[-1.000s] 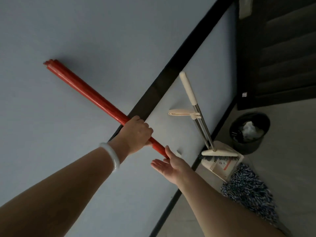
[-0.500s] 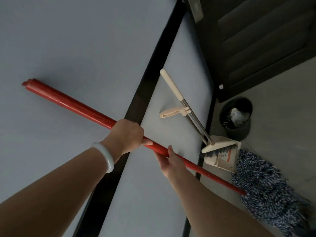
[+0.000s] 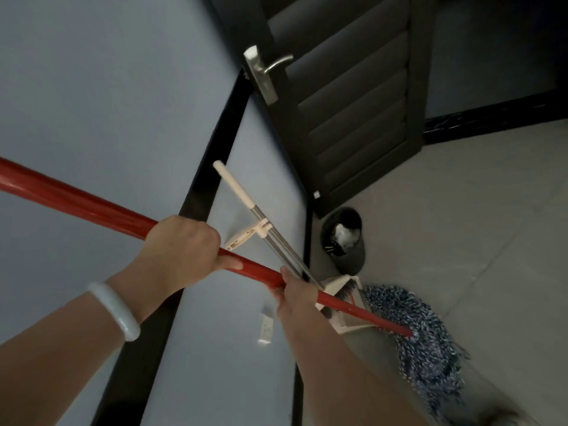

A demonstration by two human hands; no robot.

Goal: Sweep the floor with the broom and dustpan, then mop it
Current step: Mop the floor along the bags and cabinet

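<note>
Mop [image 3: 424, 336]: red handle gripped by left hand [image 3: 181, 250] and right hand [image 3: 296, 295], head on floor at 4 o'clock. Broom and dustpan [image 3: 338, 302] propped on wall at 3 o'clock. Mopping step seemingly starting; next, drag head across floor.

Your open room is the tiled floor [image 3: 479, 210] to the right, bare out to the dark skirting. On the left the wall [image 3: 92, 87] hems you in. In the corner ahead the broom [image 3: 246, 198] leans on the wall above its dustpan [image 3: 344, 321], and the mop head [image 3: 424, 333] lies just beside the dustpan. The bin [image 3: 347, 241] stands near them, at the foot of the dark door [image 3: 353, 103], so that corner is crowded.
</note>
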